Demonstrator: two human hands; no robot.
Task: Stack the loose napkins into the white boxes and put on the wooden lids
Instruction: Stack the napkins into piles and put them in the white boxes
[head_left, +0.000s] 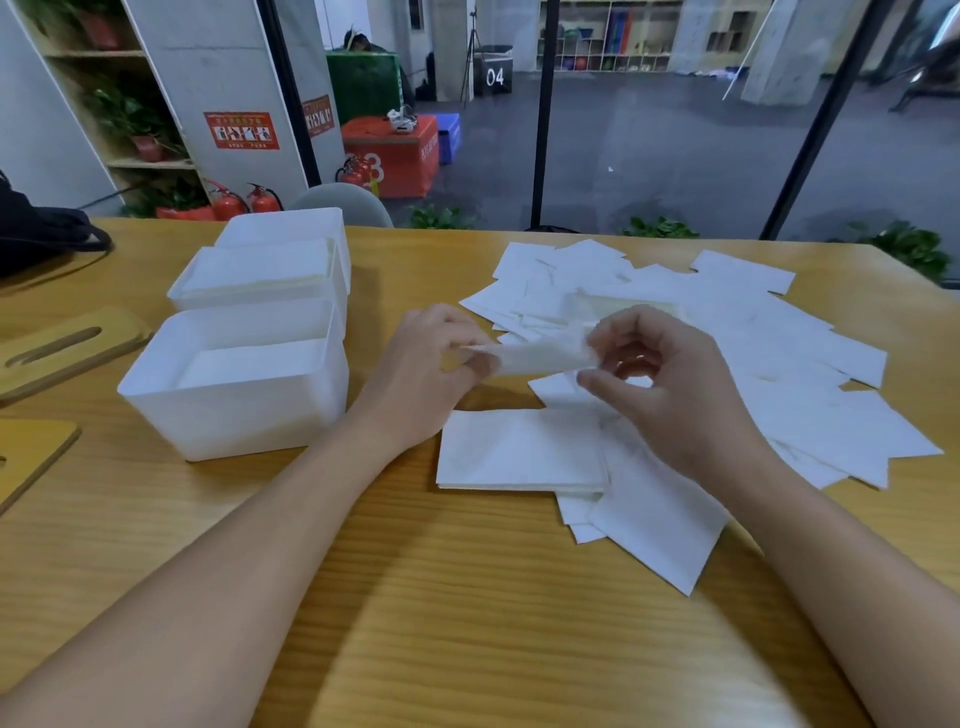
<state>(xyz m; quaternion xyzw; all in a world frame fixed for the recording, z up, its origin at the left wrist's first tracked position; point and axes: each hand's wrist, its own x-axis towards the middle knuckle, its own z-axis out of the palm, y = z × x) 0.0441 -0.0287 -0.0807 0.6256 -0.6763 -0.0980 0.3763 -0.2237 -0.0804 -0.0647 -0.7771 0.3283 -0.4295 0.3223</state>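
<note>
The left hand and the right hand are raised a little above the desk, and between them they pinch a single napkin, the left fingers gripping its left end and the right thumb and fingertips its right end, so that the sheet hangs stretched and slightly blurred between the two. Just below the hands, on the near side, lies a neat stack of napkins squared up flat on the desk, its right edge overlapping looser sheets that spill toward the near right. Beyond and to the right of the hands spreads the loose pile of napkins, scattered at all angles over the right half of the desk. To the left of the left hand stands the nearest white box, open, with napkins lying low inside it. Directly behind it is a second white box, filled almost to its rim, and behind that a third white box, whose contents cannot be made out. At the left edge of the desk lie two wooden lids: one slotted lid farther off, another lid nearer, only partly in view.
</note>
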